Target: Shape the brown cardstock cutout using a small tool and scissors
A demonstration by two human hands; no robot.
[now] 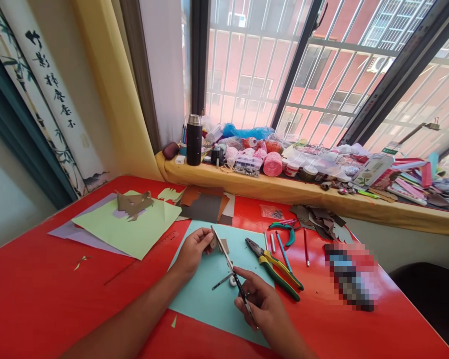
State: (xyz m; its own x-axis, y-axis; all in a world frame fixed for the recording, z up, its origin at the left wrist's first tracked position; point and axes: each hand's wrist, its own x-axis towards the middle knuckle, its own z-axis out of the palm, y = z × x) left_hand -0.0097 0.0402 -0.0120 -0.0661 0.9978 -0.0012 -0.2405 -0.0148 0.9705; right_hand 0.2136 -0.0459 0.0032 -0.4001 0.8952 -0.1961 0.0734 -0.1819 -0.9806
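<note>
Above a light blue sheet [205, 299] on the red table, my left hand [194, 252] pinches a small brown piece [213, 243] between thumb and fingers. My right hand [260, 301] is closed around long, thin metal scissors [230, 263], which point up and left. Their tip reaches beside the fingers of my left hand, next to the brown piece. Another brown bit [223, 245] shows just behind the blades. Below them on the sheet lie a thin dark tool [221, 282] and a small white round object [232, 281].
Pliers with green and yellow handles [280, 274], teal-handled pliers [289, 233] and several pencils lie right of centre. Green paper [149, 234] rests at left. Dark scraps [322, 222] are at back right. A thermos [193, 142] stands on the crowded windowsill.
</note>
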